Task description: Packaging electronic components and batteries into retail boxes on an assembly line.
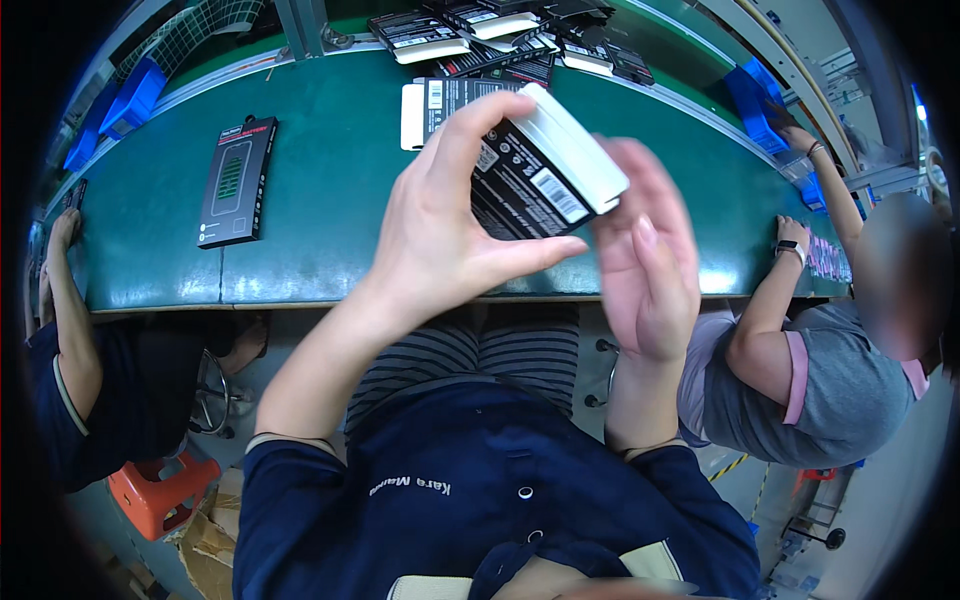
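Above the bench's near edge, my left hand (435, 215) grips a small black carton (515, 190) between its fingers and thumb. The carton is tilted, with white print and a barcode label on the face toward me. Its white inner flap (570, 145) stands out along the upper right side. My right hand (650, 265) is beside the carton's right end, fingers stretched and slightly blurred, with the fingertips partly behind the flap; whether they touch it I cannot tell. Behind my left hand lies another black carton (450, 95) with a white flap sticking out.
On the green bench (320, 200), a black carton with a green battery picture (232, 180) lies at the left. Several flat black cartons (480, 40) are piled at the back. Blue bins (135, 100) stand at both sides. Co-workers' arms (785, 260) reach onto the bench left and right.
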A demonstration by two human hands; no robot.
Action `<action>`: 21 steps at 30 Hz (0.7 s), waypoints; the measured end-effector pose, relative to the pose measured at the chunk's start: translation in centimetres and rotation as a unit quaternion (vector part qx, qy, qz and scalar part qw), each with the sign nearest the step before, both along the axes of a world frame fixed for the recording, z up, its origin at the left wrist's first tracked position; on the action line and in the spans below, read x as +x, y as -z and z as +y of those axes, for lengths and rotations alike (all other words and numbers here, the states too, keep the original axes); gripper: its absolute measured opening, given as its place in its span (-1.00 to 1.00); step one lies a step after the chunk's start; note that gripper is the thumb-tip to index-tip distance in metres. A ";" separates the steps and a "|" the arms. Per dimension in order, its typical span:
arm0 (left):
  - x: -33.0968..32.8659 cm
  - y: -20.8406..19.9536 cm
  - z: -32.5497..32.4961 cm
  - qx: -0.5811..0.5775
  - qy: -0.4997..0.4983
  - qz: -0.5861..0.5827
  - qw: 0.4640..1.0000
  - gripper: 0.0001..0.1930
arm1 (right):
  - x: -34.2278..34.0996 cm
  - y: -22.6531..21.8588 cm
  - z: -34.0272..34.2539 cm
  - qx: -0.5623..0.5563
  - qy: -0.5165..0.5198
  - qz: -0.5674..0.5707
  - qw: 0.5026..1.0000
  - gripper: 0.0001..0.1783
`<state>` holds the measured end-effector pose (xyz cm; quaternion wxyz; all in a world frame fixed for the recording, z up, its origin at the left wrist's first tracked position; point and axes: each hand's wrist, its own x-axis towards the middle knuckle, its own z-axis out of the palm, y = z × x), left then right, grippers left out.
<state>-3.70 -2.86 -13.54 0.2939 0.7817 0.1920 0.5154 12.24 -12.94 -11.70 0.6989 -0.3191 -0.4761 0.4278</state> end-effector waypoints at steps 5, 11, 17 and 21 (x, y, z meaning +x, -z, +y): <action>0.9 1.2 -1.4 -0.092 0.083 -0.212 0.969 -0.45 | -1.9 0.4 2.3 0.016 -0.052 0.068 0.996 -0.66; 0.9 -0.9 -2.4 -0.262 0.132 -0.332 0.897 -0.77 | -3.2 2.4 3.4 0.138 0.117 -0.091 0.979 -0.80; 0.9 0.1 -1.8 -0.177 0.109 -0.326 0.922 -0.81 | -3.5 1.7 3.5 0.115 0.038 0.056 0.991 -0.80; 0.1 1.1 -1.4 -0.109 0.047 -0.265 0.957 -0.76 | -3.2 5.4 4.1 0.197 0.123 -0.132 0.964 -0.45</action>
